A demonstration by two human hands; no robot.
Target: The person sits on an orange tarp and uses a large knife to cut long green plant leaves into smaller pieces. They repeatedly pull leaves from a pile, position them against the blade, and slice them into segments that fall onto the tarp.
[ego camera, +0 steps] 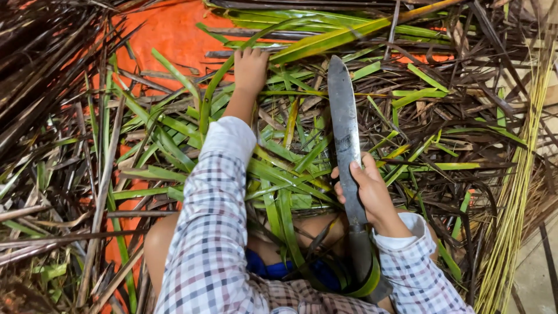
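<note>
Orange tarp (pixel 168 35) under strewn palm leaves (pixel 290 168); left hand (pixel 251 70) grasps a leaf; right hand (pixel 369 189) grips long knife (pixel 344 128).

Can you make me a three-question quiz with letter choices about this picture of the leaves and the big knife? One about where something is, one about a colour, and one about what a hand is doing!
1. Where does the left hand reach?
A. Into the green leaves far ahead
B. Onto the knee
C. Behind the back

2. What colour is the sheet under the leaves?
A. Blue
B. Orange
C. White

3. What is the right hand doing?
A. Lying flat and empty
B. Waving in the air
C. Gripping the long knife

Answers: 1 A, the arm stretches forward into the leaves. 2 B, orange shows between the leaves. 3 C, the fingers wrap round the blade's lower part, tip pointing away.
</note>
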